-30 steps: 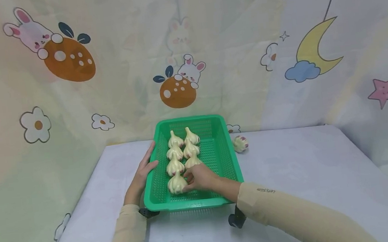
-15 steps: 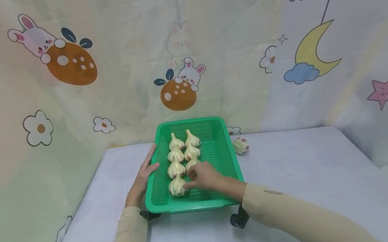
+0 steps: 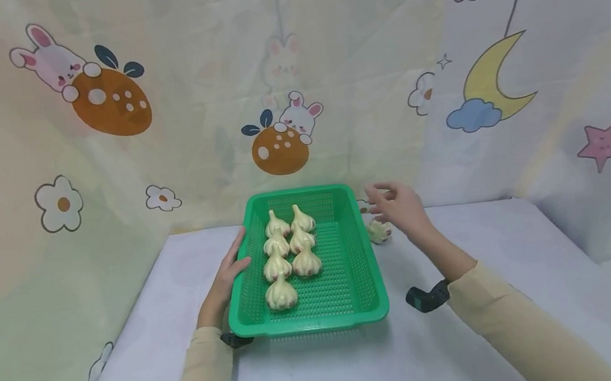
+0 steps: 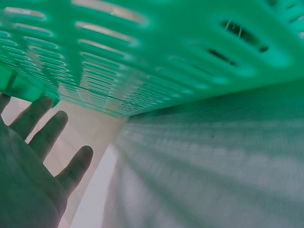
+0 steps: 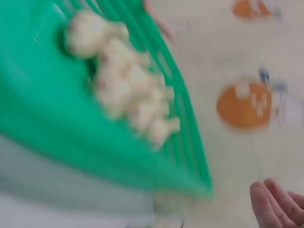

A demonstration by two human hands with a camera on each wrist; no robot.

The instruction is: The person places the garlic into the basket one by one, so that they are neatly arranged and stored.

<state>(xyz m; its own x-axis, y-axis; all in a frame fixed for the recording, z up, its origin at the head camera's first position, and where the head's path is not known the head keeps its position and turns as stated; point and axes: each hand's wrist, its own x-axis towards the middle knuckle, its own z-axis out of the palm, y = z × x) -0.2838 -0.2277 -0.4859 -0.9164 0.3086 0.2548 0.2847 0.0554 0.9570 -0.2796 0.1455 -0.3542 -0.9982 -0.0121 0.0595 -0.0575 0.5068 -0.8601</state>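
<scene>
Garlic bulbs stand in two rows in a green plastic basket [image 3: 311,324]: several in the left row, with a front bulb [image 3: 281,295], and three in the right row, with a front bulb [image 3: 307,265]. My left hand [image 3: 224,284] rests against the basket's left side, thumb at the rim; in the left wrist view its fingers [image 4: 76,168] stretch out straight beside the slotted wall. Over the table, right of the basket, my right hand [image 3: 404,210] is raised with relaxed, bent fingers and nothing in them. Just below it lies a loose garlic bulb [image 3: 379,231], partly covered by the fingers.
A white cloth covers the table [image 3: 314,376]. Close behind the basket hangs a printed curtain [image 3: 193,134] with rabbits, flowers and a moon. Dark wrist cameras, such as the right one [image 3: 427,297], sit on both wrists.
My right hand has let go of the front bulb of the right row, left the basket, and moved right and back to above the loose bulb. The left hand and basket stay put.
</scene>
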